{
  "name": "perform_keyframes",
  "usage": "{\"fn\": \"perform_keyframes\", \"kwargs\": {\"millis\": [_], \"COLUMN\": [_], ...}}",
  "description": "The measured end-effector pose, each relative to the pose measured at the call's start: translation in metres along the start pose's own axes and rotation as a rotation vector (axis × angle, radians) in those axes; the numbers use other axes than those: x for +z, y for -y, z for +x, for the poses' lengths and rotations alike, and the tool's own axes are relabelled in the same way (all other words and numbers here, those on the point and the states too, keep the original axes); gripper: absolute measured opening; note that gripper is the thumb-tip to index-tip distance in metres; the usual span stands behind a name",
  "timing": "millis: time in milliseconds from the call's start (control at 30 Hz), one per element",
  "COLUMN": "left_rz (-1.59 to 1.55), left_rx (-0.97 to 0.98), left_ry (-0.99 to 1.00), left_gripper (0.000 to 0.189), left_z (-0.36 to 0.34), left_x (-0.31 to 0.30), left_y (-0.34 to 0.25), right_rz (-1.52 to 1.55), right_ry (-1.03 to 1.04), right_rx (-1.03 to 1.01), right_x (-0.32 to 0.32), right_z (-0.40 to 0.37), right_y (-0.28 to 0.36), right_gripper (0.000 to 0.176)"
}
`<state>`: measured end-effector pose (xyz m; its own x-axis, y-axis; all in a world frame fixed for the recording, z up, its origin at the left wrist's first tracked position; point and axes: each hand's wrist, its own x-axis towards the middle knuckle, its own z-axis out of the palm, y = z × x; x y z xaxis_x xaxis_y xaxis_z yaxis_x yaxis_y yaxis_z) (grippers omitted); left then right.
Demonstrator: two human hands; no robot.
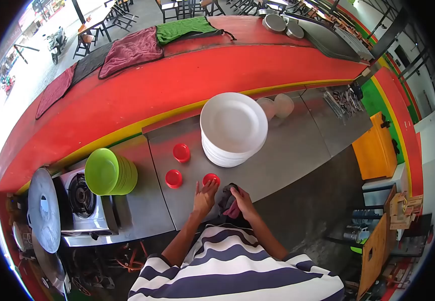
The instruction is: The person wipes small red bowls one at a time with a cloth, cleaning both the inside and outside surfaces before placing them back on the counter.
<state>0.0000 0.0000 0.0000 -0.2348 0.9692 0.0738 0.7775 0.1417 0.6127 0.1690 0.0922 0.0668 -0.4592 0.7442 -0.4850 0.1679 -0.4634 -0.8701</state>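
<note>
My left hand (205, 199) reaches over the metal counter, thumb apart and fingertips stretched onto a small red dish (211, 177). The hand partly covers the dish, and the fingers do not look wrapped round it. Close to my body, my right hand (244, 201) grips a bunched dark grey and maroon cloth (227, 201). Two more small red dishes, one farther off (181, 152) and one to the left (173, 178), sit apart from each other. Beyond my hands rises a stack of white plates (234, 123).
Lime-green bowls (104, 171) stand stacked at the left, beside a gas stove (83, 195) and a large metal lid (44, 210). Cutlery (343, 102) lies at the counter's far right. Cloths (129, 51) drape over the red ledge (177, 72).
</note>
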Motion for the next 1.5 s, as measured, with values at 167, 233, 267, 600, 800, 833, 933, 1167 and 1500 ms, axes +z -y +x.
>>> {"fn": "perform_keyframes", "kwargs": {"millis": [167,233,267,600,800,833,933,1167,1500], "left_rz": [0.261,0.254,0.252,0.11,0.385,0.371,0.319,0.019,-0.923], "left_rx": [-0.079,-0.128,-0.154,-0.231,-0.484,-0.453,-0.362,-0.197,-0.333], "left_ry": [0.0,-0.032,-0.049,-0.5,-0.524,-0.524,-0.541,-0.692,-0.204], "left_gripper": [0.053,0.053,0.054,0.055,0.041,0.038,0.031,0.019,0.036], "left_z": [0.011,0.012,0.012,0.013,0.003,-0.001,-0.01,-0.018,-0.086], "left_x": [0.013,0.017,0.019,-0.026,-0.051,-0.05,-0.052,-0.089,-0.073], "left_y": [-0.015,-0.022,-0.025,-0.038,0.021,0.032,0.049,0.02,-0.095], "right_rz": [0.073,0.039,0.021,-0.005,-0.02,-0.025,0.022,0.204,0.34], "right_ry": [0.02,0.023,0.027,0.186,0.23,0.226,0.2,0.121,-0.053], "right_rx": [0.089,0.075,0.067,0.139,0.101,0.112,0.091,0.002,-0.207], "right_x": [-0.02,-0.028,-0.031,-0.024,-0.014,-0.011,-0.007,-0.011,0.037], "right_z": [0.02,0.028,0.033,0.043,0.036,0.029,0.014,-0.042,-0.099], "right_y": [0.032,0.032,0.032,0.048,0.035,0.038,0.029,0.0,-0.044], "right_gripper": [0.035,0.035,0.035,0.033,0.032,0.032,0.032,0.034,0.043]}}
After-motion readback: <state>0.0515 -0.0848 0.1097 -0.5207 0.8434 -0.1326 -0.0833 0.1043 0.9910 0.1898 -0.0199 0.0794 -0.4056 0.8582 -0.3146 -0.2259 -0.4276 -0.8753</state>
